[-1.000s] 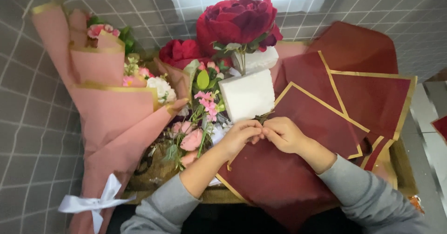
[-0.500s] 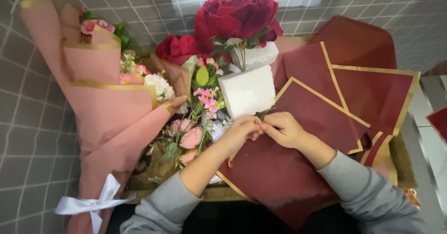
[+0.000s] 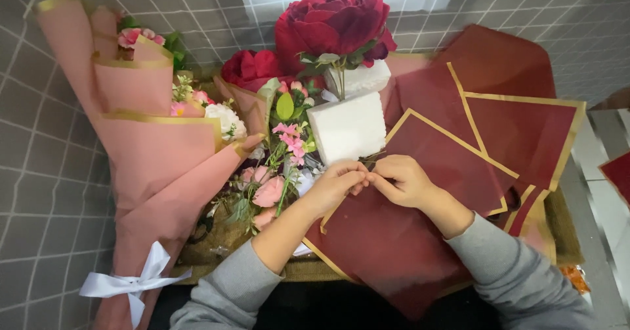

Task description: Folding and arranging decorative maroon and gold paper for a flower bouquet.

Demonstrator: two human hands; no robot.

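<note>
- Two bare hands show, the left hand (image 3: 336, 184) and the right hand (image 3: 405, 181), with no gloves, rings or watch to be seen.
- Both forearms are bare up to pushed-back cuffs.
- The left sleeve (image 3: 226, 294) is soft grey knit, bunched at the cuff.
- The right sleeve (image 3: 518, 274) is the same grey, creased along the arm.

Matt dark red wrapping paper (image 3: 420, 172) with shiny gold edging; rough white foam block (image 3: 346, 130).

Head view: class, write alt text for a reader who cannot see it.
Two hands, left hand and right hand, pinch together over dark red wrapping paper. A pink-wrapped bouquet lies left, a large red flower above.
</note>
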